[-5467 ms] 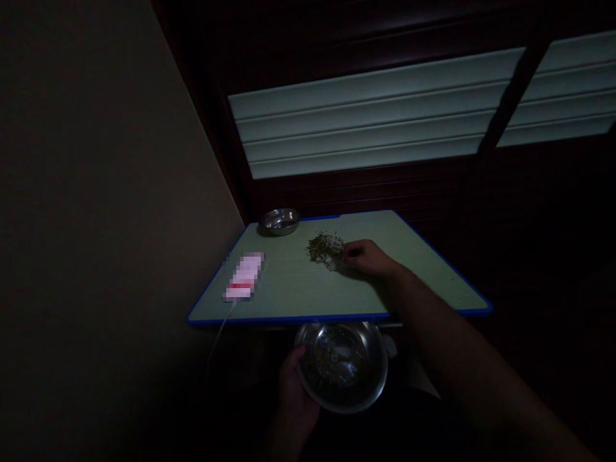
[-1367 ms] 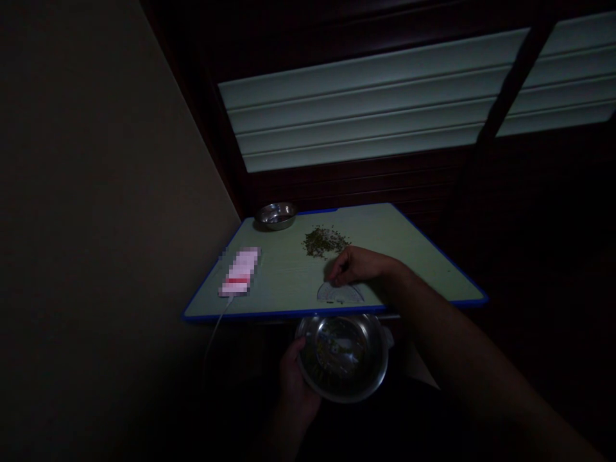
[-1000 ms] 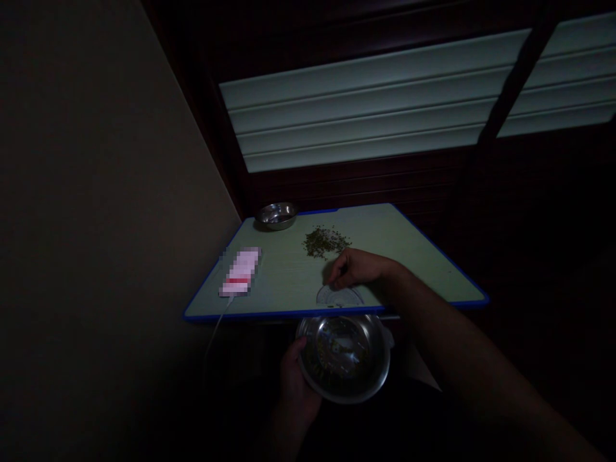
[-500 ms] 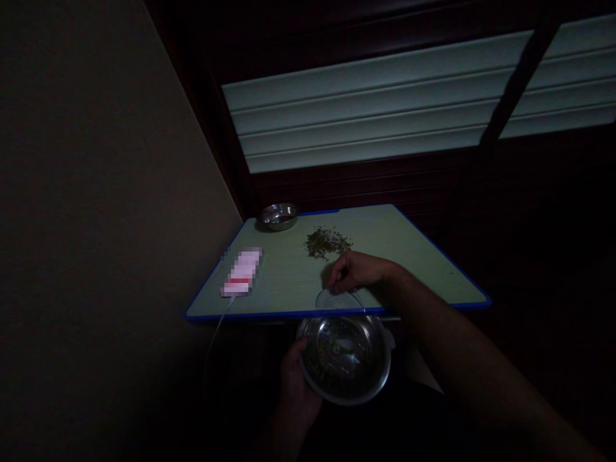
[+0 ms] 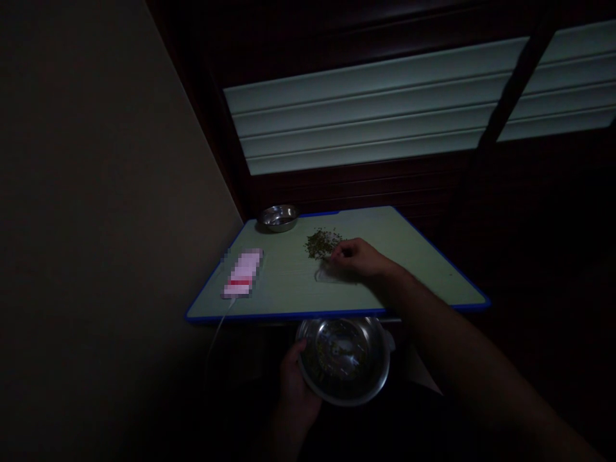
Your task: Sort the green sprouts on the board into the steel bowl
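Observation:
My left hand (image 5: pixel 296 378) grips the left rim of a steel bowl (image 5: pixel 380 378) held just below the table's front edge. Inside that bowl lie some small bits, too dark to make out. Over the table, my right hand (image 5: pixel 356 258) is closed, its fingertips at the near right edge of a loose pile of small brownish-green grains (image 5: pixel 320 245) with some whitish bits. A clear, thin plastic piece with a rounded edge (image 5: pixel 325 274) shows faintly under the fingers, which pinch it; the hand hides part of it.
The pale green table (image 5: pixel 279 289) has a blue rim. A smaller steel bowl (image 5: pixel 279 219) stands at its back left corner. At the left lies a phone (image 5: pixel 244 273) with a lit, blurred screen, and its white cable (image 5: pixel 219 333) hangs over the front edge. A wall (image 5: pixel 120 192) borders the left side.
My right hand has moved away from the front edge toward the pile, taking the clear plastic piece with it. My left hand and the bowl have stayed in place.

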Action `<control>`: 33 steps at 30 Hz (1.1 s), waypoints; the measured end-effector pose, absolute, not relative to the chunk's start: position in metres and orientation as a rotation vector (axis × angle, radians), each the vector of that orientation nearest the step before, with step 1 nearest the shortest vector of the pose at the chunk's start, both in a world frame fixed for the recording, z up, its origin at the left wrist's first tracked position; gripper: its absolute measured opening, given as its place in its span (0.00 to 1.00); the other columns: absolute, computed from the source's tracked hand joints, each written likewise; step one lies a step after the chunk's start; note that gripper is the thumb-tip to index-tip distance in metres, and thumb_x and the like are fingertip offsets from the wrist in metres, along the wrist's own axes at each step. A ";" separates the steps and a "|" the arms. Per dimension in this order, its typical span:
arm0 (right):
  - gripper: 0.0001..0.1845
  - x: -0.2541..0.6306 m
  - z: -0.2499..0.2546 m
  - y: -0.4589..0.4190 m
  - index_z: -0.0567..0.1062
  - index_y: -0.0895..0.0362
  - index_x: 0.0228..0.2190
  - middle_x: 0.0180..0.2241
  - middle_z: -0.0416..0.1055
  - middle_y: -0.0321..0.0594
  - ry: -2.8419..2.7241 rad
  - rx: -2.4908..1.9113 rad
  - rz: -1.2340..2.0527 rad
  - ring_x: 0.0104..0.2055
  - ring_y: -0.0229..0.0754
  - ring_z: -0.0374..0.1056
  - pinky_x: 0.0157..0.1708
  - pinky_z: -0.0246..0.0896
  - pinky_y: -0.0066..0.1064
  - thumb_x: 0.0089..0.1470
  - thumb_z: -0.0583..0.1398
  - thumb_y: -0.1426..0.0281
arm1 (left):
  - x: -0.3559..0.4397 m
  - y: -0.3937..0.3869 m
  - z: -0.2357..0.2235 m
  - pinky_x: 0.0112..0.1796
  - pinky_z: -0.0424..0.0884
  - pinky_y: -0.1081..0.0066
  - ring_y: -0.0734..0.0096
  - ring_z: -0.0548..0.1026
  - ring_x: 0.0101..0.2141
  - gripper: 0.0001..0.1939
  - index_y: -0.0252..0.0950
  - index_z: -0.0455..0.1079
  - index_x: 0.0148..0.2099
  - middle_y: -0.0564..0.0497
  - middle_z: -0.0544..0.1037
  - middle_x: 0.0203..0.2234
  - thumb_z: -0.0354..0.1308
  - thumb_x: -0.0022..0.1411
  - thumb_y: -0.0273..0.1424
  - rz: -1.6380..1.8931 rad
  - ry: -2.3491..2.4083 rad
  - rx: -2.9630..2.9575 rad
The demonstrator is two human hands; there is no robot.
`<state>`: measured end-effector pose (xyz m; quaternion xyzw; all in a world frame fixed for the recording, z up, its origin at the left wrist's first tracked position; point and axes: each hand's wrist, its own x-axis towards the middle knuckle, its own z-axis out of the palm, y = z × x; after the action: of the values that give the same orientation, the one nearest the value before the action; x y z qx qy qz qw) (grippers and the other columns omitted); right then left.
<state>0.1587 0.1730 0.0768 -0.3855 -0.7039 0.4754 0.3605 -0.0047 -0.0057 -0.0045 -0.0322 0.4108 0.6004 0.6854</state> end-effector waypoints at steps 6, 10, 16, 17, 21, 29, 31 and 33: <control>0.08 0.164 0.069 0.183 0.70 0.59 0.23 0.23 0.67 0.36 -1.876 -1.084 0.829 0.26 0.35 0.60 0.27 0.55 0.27 0.42 0.59 0.66 | -0.004 -0.007 -0.004 0.42 0.72 0.58 0.57 0.79 0.32 0.09 0.30 0.76 0.34 0.42 0.82 0.28 0.59 0.53 0.30 1.357 0.906 -0.057; 0.07 0.166 0.070 0.182 0.69 0.59 0.24 0.23 0.66 0.35 -1.938 -1.075 0.751 0.26 0.35 0.59 0.27 0.54 0.26 0.44 0.58 0.66 | -0.004 -0.007 -0.003 0.42 0.72 0.57 0.58 0.79 0.33 0.09 0.32 0.76 0.35 0.44 0.82 0.29 0.58 0.53 0.31 1.371 0.906 -0.048; 0.09 0.166 0.070 0.180 0.69 0.58 0.23 0.23 0.66 0.35 -2.036 -1.098 0.810 0.26 0.35 0.59 0.28 0.55 0.27 0.41 0.62 0.67 | -0.004 -0.006 -0.003 0.44 0.71 0.56 0.57 0.79 0.33 0.09 0.31 0.76 0.34 0.43 0.82 0.27 0.57 0.54 0.30 1.347 0.935 -0.079; 0.08 0.166 0.069 0.181 0.70 0.59 0.23 0.23 0.66 0.35 -2.037 -1.106 0.810 0.26 0.35 0.60 0.28 0.55 0.27 0.41 0.62 0.67 | -0.004 -0.006 -0.003 0.44 0.71 0.56 0.56 0.79 0.34 0.09 0.31 0.76 0.34 0.43 0.82 0.27 0.56 0.54 0.30 1.349 0.936 -0.083; 0.08 0.168 0.070 0.184 0.74 0.59 0.25 0.25 0.70 0.38 -1.952 -1.158 0.691 0.28 0.37 0.63 0.31 0.56 0.28 0.45 0.60 0.66 | -0.004 -0.006 -0.001 0.45 0.71 0.56 0.54 0.79 0.36 0.08 0.32 0.76 0.32 0.44 0.82 0.27 0.57 0.54 0.30 1.354 0.930 -0.086; 0.09 0.177 0.068 0.193 0.78 0.58 0.29 0.29 0.76 0.41 -1.861 -1.335 0.460 0.31 0.41 0.68 0.33 0.58 0.30 0.47 0.60 0.68 | -0.004 -0.007 0.000 0.44 0.71 0.57 0.55 0.79 0.36 0.10 0.30 0.76 0.35 0.42 0.82 0.28 0.57 0.54 0.30 1.357 0.923 -0.083; 0.09 0.176 0.066 0.194 0.79 0.58 0.29 0.28 0.76 0.40 -1.890 -1.325 0.456 0.31 0.40 0.68 0.33 0.58 0.28 0.47 0.60 0.68 | -0.004 -0.007 0.000 0.44 0.72 0.57 0.55 0.79 0.35 0.10 0.30 0.76 0.36 0.43 0.82 0.28 0.57 0.54 0.30 1.358 0.925 -0.071; 0.09 0.176 0.064 0.193 0.79 0.58 0.29 0.28 0.76 0.39 -1.924 -1.322 0.433 0.31 0.39 0.68 0.32 0.58 0.27 0.47 0.60 0.69 | -0.004 -0.008 0.001 0.43 0.72 0.57 0.56 0.79 0.35 0.10 0.30 0.76 0.36 0.44 0.82 0.28 0.57 0.54 0.30 1.358 0.930 -0.062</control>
<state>0.1758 0.1934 0.0643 -0.5165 -0.7513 0.1693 0.3743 -0.0036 -0.0077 0.0008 -0.0277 0.4141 0.6047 0.6798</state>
